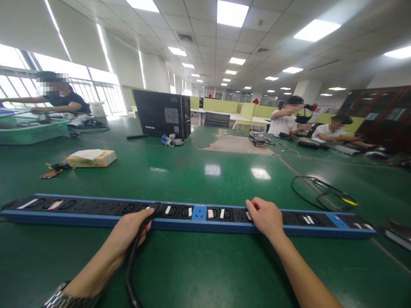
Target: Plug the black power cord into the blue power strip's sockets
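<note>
Green basket (35, 135): sat at the far left of the green table (192, 182), near a person in a dark top (70, 103).
Power strip (192, 224): lay lengthwise across the near part of the table, blue-edged, with a row of mostly black sockets and two blue ones.
Tissue pack (91, 158): rested beyond the strip's left part.
Left hand (128, 233): fingers closed around a black plug (157, 209) at the sockets, its thick cable (130, 269) trailing down; whether the plug was fully seated could not be told.
Computer case (160, 113): stood upright farther back.
Right hand (267, 217): fingers curled over the strip, gripping it right of its middle.
Coiled cable (337, 188): lay just beyond the strip's right part.
</note>
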Tool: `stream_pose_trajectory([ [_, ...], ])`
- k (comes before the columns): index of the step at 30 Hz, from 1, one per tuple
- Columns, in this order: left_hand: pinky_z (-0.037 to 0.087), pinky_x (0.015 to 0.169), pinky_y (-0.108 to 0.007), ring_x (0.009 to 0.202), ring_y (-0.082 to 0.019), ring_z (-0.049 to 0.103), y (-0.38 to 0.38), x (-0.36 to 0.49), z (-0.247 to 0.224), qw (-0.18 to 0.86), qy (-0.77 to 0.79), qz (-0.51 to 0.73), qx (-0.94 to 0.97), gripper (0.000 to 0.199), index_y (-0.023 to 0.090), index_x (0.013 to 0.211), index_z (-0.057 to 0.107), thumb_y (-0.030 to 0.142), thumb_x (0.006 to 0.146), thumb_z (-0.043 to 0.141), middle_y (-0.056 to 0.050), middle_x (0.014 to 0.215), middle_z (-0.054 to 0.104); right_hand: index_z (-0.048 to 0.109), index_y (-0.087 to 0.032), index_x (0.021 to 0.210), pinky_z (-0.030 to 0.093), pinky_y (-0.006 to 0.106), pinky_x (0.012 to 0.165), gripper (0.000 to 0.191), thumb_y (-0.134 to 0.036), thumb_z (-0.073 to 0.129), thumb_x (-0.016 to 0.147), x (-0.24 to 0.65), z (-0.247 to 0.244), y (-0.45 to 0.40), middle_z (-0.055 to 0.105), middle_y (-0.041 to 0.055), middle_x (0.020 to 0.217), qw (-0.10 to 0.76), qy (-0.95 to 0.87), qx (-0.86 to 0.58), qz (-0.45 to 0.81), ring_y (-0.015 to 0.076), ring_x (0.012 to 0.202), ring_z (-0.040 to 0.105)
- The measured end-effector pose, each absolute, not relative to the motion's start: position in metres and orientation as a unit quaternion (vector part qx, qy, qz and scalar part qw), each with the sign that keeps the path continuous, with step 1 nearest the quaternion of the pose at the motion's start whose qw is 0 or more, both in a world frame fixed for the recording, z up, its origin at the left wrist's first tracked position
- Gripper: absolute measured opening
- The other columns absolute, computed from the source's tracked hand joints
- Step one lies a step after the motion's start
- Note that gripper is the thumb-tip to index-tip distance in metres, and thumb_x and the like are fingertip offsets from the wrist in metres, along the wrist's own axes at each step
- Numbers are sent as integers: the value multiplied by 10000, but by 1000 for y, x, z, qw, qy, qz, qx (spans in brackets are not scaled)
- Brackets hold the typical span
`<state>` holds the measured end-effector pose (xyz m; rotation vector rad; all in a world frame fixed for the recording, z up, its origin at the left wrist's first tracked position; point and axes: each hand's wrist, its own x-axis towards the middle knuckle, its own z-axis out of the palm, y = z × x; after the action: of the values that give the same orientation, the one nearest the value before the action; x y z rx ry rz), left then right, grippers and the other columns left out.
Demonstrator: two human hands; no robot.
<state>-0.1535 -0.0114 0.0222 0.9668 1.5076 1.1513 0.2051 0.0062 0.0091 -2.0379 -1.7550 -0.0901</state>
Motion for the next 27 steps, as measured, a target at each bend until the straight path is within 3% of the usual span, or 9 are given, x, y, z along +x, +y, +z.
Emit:
stream_pose_trajectory([
  [12, 228, 323, -171, 311, -79, 320, -13, -153, 19, 468, 617, 473, 419, 420, 158, 537, 542, 528, 730, 585, 28, 340, 389, 571, -214, 607, 188, 249, 530, 417, -469, 422, 900, 206, 7, 5, 610, 11, 600, 234, -637, -734, -31, 134, 585, 500],
  [27, 306, 350, -171, 372, -77, 385, -12, -157, 24, 511, 569, 519, 383, 374, 145, 620, 572, 496, 692, 680, 36, 411, 449, 581, -212, 619, 186, 251, 528, 403, -466, 431, 895, 207, 7, 6, 621, 10, 613, 239, -634, -735, -30, 131, 589, 509],
])
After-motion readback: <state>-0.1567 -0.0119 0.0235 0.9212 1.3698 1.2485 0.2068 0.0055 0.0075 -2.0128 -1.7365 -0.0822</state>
